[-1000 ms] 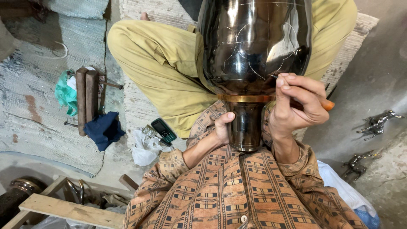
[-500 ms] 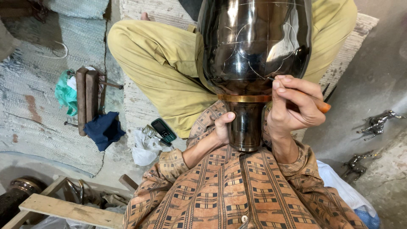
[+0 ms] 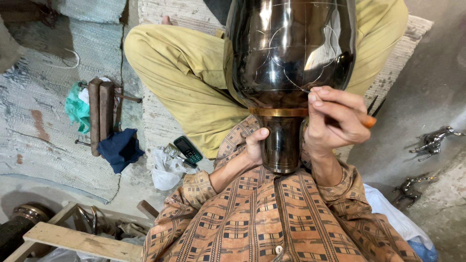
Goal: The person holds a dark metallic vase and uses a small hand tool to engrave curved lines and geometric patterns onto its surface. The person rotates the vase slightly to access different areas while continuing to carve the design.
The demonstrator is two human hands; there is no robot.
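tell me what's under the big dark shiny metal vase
Under the dark shiny metal vase lie the person's crossed legs in yellow-green trousers, on a pale woven mat. The left hand steadies its narrow neck; the right hand holds an orange-handled tool against it. The vase hides the lap.

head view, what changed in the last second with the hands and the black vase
The right hand slid a little to its left along the black vase, carrying the orange-handled tool with it, and its fingers closed up; the tip stays on the scratched lines at the vase's lower body. The left hand still steadies the neck below the gold band. The vase, the phone and the blue cloth have not moved.
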